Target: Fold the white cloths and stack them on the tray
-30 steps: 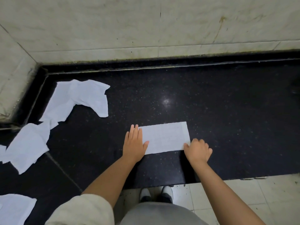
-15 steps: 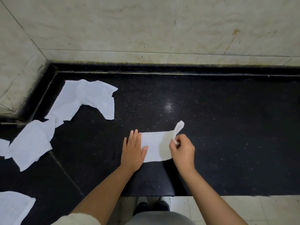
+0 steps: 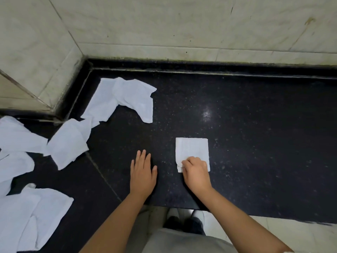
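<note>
A white cloth folded into a small square (image 3: pixel 191 150) lies flat on the black counter (image 3: pixel 255 143). My right hand (image 3: pixel 196 171) rests on its near edge with curled fingers pinching the near left corner. My left hand (image 3: pixel 143 173) lies flat on the bare counter to the left of the square, fingers spread, holding nothing. Several unfolded white cloths lie to the left: one crumpled near the back corner (image 3: pixel 125 99), one below it (image 3: pixel 68 143), others at the left edge (image 3: pixel 16 137) and the near left (image 3: pixel 36 216). No tray is in view.
Pale marble walls (image 3: pixel 182 24) close the counter at the back and left, meeting at a corner. The counter's front edge runs just past my wrists; light floor tiles (image 3: pixel 300 232) and my shoes (image 3: pixel 184 218) show below it.
My right hand carried the strip's right end over to the left, folding it into a small square. My left hand came off the cloth and now lies on the counter beside it.
</note>
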`<action>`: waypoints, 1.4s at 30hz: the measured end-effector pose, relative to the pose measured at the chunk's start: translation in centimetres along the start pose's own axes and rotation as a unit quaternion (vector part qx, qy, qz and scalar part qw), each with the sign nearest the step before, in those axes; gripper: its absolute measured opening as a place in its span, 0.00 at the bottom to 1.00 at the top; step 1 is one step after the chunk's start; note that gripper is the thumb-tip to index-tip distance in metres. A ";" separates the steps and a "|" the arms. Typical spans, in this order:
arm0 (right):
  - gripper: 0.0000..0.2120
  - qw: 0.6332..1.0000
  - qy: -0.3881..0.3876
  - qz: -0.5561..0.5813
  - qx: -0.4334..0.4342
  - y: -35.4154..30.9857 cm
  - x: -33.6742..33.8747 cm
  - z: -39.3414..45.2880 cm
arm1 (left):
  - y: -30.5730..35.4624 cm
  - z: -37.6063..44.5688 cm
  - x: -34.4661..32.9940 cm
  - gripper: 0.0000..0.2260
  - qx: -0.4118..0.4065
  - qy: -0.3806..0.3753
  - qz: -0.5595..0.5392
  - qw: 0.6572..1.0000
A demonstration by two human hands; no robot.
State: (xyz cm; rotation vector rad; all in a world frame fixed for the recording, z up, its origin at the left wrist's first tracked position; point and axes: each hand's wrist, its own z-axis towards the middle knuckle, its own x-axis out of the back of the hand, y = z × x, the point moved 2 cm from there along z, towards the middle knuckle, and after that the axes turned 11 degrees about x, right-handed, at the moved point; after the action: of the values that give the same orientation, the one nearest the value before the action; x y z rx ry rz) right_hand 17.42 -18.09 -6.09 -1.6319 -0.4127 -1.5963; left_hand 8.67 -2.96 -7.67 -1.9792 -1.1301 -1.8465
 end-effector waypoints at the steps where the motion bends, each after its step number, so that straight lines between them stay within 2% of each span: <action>1: 0.12 1.000 0.009 -0.011 0.005 0.4 0.3 -0.2 | 0.3 0.0 0.0 0.34 -0.008 0.001 -0.007 1.000; 5: 0.10 0.999 0.034 0.009 0.039 1.9 1.3 -0.9 | 2.0 -0.1 -0.1 0.27 -0.052 -0.007 -0.005 0.999; 9: 0.13 0.990 -0.061 0.036 0.119 2.4 1.0 -2.1 | 3.5 -0.1 0.0 0.22 -0.092 -0.004 -0.004 0.996; 12: 0.17 0.994 -0.035 0.040 0.094 3.8 2.8 -3.3 | 4.1 0.0 -0.4 0.20 -0.141 -0.002 -0.011 0.990; 14: 0.14 0.998 -0.002 0.010 0.061 5.3 3.6 -4.1 | 5.0 -0.2 -0.8 0.19 -0.195 -0.008 -0.016 0.981; 15: 0.14 0.999 -0.008 -0.003 0.050 5.9 3.8 -4.3 | 5.5 -0.4 -1.1 0.18 -0.229 -0.011 -0.018 0.973; 18: 0.21 0.996 -0.067 -0.029 0.041 6.5 3.4 -4.5 | 7.0 -0.8 -2.0 0.15 -0.314 -0.031 0.004 0.949; 20: 0.21 0.995 -0.082 -0.033 0.046 6.3 3.2 -4.1 | 7.5 -0.6 -2.5 0.10 -0.345 -0.029 0.040 0.937; 24: 0.08 0.992 -0.109 -0.015 0.068 6.2 2.8 -3.0 | 7.8 0.1 -2.7 0.16 -0.356 -0.019 0.098 0.929; 26: 0.11 0.987 -0.152 0.008 0.054 6.0 3.0 -2.5 | 8.1 0.1 -2.6 0.16 -0.360 -0.003 0.118 0.925; 29: 0.14 0.985 -0.166 0.038 0.009 6.4 4.0 -2.1 | 8.7 0.5 -2.6 0.14 -0.362 0.003 0.135 0.922; 33: 0.15 0.983 -0.122 0.134 -0.043 7.2 6.2 -2.9 | 10.3 0.5 -3.0 0.04 -0.407 0.038 0.146 0.901; 37: 0.15 0.978 -0.076 0.166 -0.097 10.9 9.9 -6.3 | 14.1 -0.4 -3.0 0.05 -0.482 0.088 0.083 0.868; 39: 0.14 0.978 -0.045 0.170 -0.112 13.6 12.8 -9.0 | 18.1 -1.4 -3.1 0.03 -0.534 0.095 0.051 0.838; 42: 0.11 0.982 -0.013 0.138 -0.132 18.0 16.8 -14.0 | 26.2 -3.9 -3.6 0.05 -0.588 0.075 0.057 0.804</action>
State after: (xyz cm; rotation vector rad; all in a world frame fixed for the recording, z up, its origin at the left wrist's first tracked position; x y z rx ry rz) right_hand 23.30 -44.43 2.61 -1.8197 0.0179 -1.4663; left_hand 22.82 -24.68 -1.30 -2.1605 0.3986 -2.9009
